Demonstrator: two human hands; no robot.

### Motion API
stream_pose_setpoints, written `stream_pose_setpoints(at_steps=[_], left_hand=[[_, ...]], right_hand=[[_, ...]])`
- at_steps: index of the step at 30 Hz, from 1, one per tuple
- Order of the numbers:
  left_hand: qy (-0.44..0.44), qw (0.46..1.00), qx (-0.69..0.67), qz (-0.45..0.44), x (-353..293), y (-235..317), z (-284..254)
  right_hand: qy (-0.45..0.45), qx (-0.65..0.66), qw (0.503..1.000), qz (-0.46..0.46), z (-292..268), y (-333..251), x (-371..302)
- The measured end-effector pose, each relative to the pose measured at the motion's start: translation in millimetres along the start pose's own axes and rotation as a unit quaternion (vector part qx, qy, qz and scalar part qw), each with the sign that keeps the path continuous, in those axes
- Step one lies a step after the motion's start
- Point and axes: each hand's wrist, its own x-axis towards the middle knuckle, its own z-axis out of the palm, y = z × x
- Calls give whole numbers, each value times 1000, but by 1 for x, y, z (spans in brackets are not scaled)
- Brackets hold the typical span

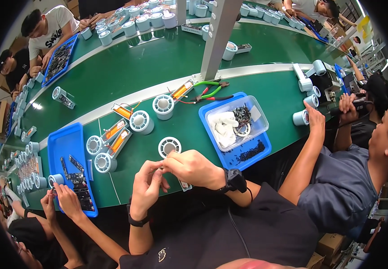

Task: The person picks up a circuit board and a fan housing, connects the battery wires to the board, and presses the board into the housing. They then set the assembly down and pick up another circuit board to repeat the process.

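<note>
— Green bench, head view, with a grey post rising from its far edge. What do I log as in hand?

— Item: left hand, fingers and thumb bent in to meet the other's fingertips. Item: right hand, bunched in a pinch. Whether either grasps anything, I cannot tell; any piece between them would be tiny.

— And the fan?

— Item: one pale fan, its round head on the bench just beyond the fingers; a narrow part shows below the right hand. Four opened fans with orange cells lie farther off.

— Right side?

— Blue tray, black bits loose in it; clear tub with white cloth.

— Step?

— Fine fingertip work at the fan, I judge. Next move calls for a steady left hand and a light right pinch.

— Gaps?

— Fan's lower portion, covered by hands: I cannot confirm the narrow part belongs to it. Fingertip contact with the rim: unclear. Black bits: too small to sort. Outer co-workers: cut off by the dark border.
</note>
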Motion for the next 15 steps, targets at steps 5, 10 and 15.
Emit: stream_pose_setpoints(at_steps=[5, 10, 15], left_hand=[[20, 965, 245, 93, -6, 3, 9], [15, 991, 120, 55, -7, 1, 5], [-38, 999, 16, -11, 0, 7, -4]], right_hand=[[9, -19, 1000, 9, 4, -2, -7], [38, 23, 999, -10, 8, 0, -6], [27, 74, 997, 2, 2, 6, -5]])
